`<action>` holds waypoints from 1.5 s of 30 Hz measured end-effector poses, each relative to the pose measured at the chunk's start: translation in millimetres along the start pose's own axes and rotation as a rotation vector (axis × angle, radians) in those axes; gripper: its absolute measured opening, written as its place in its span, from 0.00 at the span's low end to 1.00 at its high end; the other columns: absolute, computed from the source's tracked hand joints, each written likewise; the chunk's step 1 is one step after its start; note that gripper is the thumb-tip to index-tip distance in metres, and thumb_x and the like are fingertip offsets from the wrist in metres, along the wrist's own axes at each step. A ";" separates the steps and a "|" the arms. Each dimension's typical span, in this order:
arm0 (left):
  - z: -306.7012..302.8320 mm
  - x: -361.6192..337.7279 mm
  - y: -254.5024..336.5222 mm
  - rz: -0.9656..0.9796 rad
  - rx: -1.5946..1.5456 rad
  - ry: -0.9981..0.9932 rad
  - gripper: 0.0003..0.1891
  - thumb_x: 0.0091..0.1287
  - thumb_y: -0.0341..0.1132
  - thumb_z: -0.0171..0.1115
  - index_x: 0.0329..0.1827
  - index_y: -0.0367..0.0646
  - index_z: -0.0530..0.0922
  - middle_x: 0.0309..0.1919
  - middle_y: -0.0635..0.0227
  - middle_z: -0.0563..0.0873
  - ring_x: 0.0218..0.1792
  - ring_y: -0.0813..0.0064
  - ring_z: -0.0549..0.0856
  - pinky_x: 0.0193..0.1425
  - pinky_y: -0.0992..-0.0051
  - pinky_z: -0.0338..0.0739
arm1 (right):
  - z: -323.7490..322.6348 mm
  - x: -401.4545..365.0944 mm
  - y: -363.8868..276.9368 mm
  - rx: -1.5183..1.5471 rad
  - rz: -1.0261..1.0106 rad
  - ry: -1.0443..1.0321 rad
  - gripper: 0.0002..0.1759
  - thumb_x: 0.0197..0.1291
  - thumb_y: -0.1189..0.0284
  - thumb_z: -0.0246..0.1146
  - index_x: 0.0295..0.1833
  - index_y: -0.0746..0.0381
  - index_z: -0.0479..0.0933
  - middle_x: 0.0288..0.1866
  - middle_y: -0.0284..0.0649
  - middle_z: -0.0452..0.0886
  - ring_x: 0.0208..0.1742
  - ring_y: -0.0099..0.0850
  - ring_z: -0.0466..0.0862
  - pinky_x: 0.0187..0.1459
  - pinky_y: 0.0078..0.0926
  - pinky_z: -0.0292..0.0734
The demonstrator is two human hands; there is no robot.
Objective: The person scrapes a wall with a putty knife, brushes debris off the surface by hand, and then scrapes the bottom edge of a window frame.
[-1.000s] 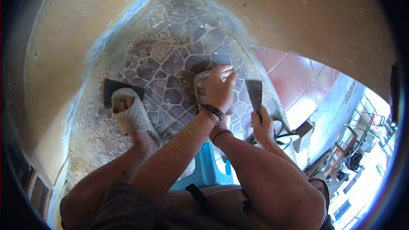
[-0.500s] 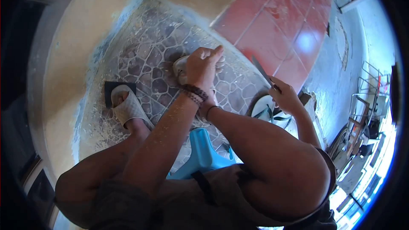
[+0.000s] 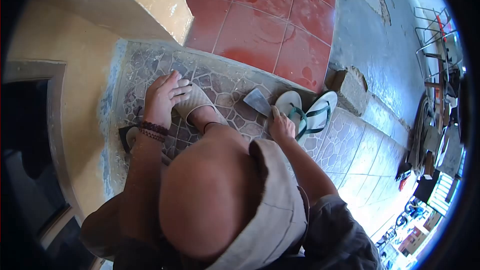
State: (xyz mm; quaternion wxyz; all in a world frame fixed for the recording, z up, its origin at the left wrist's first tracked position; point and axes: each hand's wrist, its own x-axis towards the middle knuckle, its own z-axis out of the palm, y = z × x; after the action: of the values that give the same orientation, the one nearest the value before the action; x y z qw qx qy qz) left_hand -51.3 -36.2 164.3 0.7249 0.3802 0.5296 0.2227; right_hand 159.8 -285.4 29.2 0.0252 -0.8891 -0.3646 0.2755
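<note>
My left hand [image 3: 160, 99], with bead bracelets on its wrist, hovers near a beige slide sandal [image 3: 199, 99] worn on my foot. Its fingers are stretched out and nothing shows in them. My right hand [image 3: 282, 126] is closed on a putty knife [image 3: 257, 102]; the fingers hide its handle. The wide, flat metal blade points up and left, low over the patterned stone floor [image 3: 217, 84]. Just right of that hand lies a pair of white flip-flops [image 3: 316, 118] with green straps.
A raised red-tiled step [image 3: 257, 27] lies ahead, with a rough block [image 3: 350, 90] at its right corner. The yellow wall [image 3: 85, 45] stands left. Part of a dark flat piece [image 3: 125, 139] shows by my other foot. My bent knee [image 3: 205, 195] fills the lower middle.
The view has swung right and my knee has risen into it. My right hand has lowered the putty knife toward the floor. My left hand's curled fingers have straightened; the blue stool is out of sight.
</note>
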 end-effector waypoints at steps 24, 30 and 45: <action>-20.8 6.8 -12.0 -0.028 0.074 0.002 0.20 0.69 0.45 0.52 0.52 0.34 0.69 0.43 0.56 0.80 0.45 0.63 0.81 0.51 0.65 0.75 | -35.4 52.9 78.0 -0.040 -0.093 0.280 0.15 0.65 0.57 0.49 0.43 0.57 0.73 0.38 0.48 0.79 0.38 0.51 0.80 0.37 0.47 0.74; -42.0 8.6 -5.6 -0.041 0.090 0.036 0.20 0.69 0.44 0.52 0.51 0.35 0.69 0.44 0.55 0.79 0.46 0.62 0.81 0.51 0.65 0.75 | -25.2 49.2 72.1 -0.092 0.050 0.151 0.16 0.66 0.57 0.48 0.44 0.58 0.71 0.36 0.48 0.81 0.35 0.52 0.80 0.35 0.49 0.75; -36.2 30.3 -5.6 -0.022 0.132 0.005 0.16 0.69 0.40 0.52 0.50 0.36 0.72 0.44 0.55 0.80 0.46 0.65 0.82 0.50 0.68 0.76 | -7.2 52.4 53.3 -0.056 0.071 0.254 0.15 0.65 0.59 0.51 0.39 0.60 0.74 0.33 0.51 0.80 0.33 0.53 0.80 0.33 0.51 0.75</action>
State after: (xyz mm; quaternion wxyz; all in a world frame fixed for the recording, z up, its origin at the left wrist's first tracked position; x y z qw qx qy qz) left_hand -75.4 -6.3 136.3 0.6993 0.4209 0.5491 0.1800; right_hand 227.7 -288.6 -2.6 0.0367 -0.9295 -0.3343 0.1513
